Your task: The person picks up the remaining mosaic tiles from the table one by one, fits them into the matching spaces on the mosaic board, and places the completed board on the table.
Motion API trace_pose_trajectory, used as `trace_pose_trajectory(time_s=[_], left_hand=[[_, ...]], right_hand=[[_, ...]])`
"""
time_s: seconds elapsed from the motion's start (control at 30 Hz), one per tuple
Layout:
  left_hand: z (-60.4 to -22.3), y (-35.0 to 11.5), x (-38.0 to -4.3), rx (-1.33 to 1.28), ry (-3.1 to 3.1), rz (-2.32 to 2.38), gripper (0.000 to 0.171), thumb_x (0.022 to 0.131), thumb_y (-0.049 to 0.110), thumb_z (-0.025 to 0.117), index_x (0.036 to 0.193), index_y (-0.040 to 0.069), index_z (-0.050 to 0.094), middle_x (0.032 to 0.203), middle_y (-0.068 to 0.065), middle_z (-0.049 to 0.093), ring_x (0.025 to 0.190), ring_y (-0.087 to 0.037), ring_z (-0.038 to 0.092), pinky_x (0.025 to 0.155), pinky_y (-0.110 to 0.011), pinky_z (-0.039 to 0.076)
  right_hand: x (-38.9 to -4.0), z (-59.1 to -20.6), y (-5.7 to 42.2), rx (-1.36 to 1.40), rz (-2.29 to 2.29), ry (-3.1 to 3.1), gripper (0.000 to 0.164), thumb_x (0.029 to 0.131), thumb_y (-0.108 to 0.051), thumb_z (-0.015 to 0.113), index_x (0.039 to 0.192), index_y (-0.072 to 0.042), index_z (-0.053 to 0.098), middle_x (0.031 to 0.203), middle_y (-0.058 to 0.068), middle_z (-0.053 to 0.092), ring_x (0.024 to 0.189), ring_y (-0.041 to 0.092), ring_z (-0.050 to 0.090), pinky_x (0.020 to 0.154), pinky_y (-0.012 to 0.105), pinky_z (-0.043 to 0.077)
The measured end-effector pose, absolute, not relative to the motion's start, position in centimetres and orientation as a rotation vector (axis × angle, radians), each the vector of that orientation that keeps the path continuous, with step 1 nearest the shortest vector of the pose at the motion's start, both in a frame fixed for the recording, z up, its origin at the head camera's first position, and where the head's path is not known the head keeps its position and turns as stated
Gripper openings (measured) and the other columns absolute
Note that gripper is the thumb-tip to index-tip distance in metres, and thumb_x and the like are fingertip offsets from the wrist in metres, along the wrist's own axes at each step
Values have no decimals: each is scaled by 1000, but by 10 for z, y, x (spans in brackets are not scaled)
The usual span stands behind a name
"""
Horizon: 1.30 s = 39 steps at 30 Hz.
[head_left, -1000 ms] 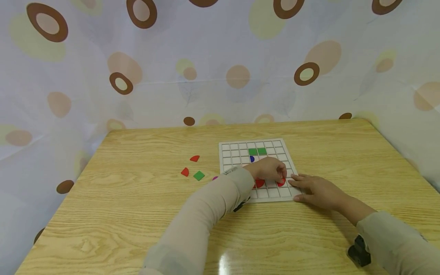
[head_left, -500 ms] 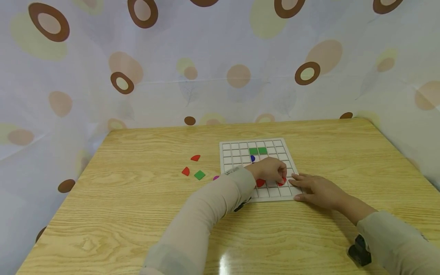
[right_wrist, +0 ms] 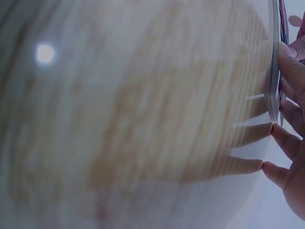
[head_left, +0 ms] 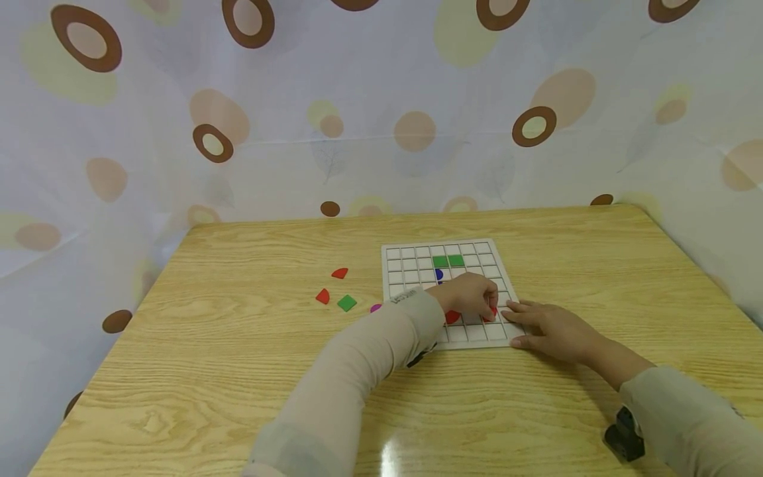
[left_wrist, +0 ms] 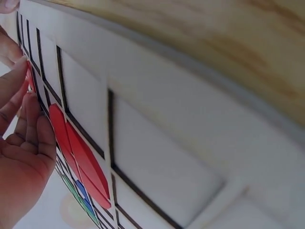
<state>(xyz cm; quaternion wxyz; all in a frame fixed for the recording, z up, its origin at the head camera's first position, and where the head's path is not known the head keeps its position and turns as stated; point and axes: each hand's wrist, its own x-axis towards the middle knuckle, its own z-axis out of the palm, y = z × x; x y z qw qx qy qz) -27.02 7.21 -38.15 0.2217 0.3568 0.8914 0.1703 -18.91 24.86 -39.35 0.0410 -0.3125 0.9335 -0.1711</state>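
My left hand (head_left: 471, 295) reaches over a white gridded board (head_left: 396, 254) and pinches a small red piece (head_left: 492, 314) at one of its squares. In the left wrist view, thumb and fingers meet on that red piece (left_wrist: 30, 78); much of its outline is hidden. More red pieces (left_wrist: 81, 152) with curved edges lie in neighbouring squares. My right hand (head_left: 551, 331) rests along the board's right edge, fingers extended. The right wrist view shows its fingertips against the board's rim (right_wrist: 274, 71) and the tabletop. Two green squares (head_left: 448, 261) and a blue curved piece (head_left: 439, 273) sit farther back.
Left of the board, two red quarter-circle pieces (head_left: 340, 273) and a green square (head_left: 347, 303) lie loose on the wooden table (head_left: 238, 371). A magenta piece (head_left: 375, 308) is partly behind the left sleeve. A patterned curtain (head_left: 357, 99) stands behind the table.
The left fingertips cover slightly more of the red piece than before. Otherwise both hands, the board and the loose pieces stay in place.
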Motion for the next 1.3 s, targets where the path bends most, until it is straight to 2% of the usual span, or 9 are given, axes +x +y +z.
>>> trace_pose_trajectory(time_s=[0.47, 0.83, 1.3], left_hand=[[-376, 59, -274, 995, 2446, 599, 10, 81, 25, 60, 86, 17, 59, 84, 9, 52, 77, -5, 47, 66, -15, 36], [-367, 32, -273, 875, 2343, 839, 17, 82, 18, 60, 97, 10, 56, 87, 5, 53, 81, -7, 49, 68, -18, 39], [-356, -6, -263, 840, 2359, 932, 17, 81, 15, 60, 96, 7, 58, 86, 4, 55, 80, -8, 50, 69, -20, 40]], right_hand=[[-190, -395, 249, -914, -524, 2850, 58, 79, -42, 56, 119, -2, 51, 127, 16, 41, 116, 38, 33, 89, 51, 28], [-192, -396, 248, -871, -521, 2841, 61, 78, -48, 53, 120, -4, 50, 128, 15, 40, 117, 37, 32, 90, 51, 27], [-192, -394, 248, -860, -498, 2837, 61, 78, -45, 55, 121, -2, 49, 128, 15, 40, 117, 37, 32, 90, 50, 27]])
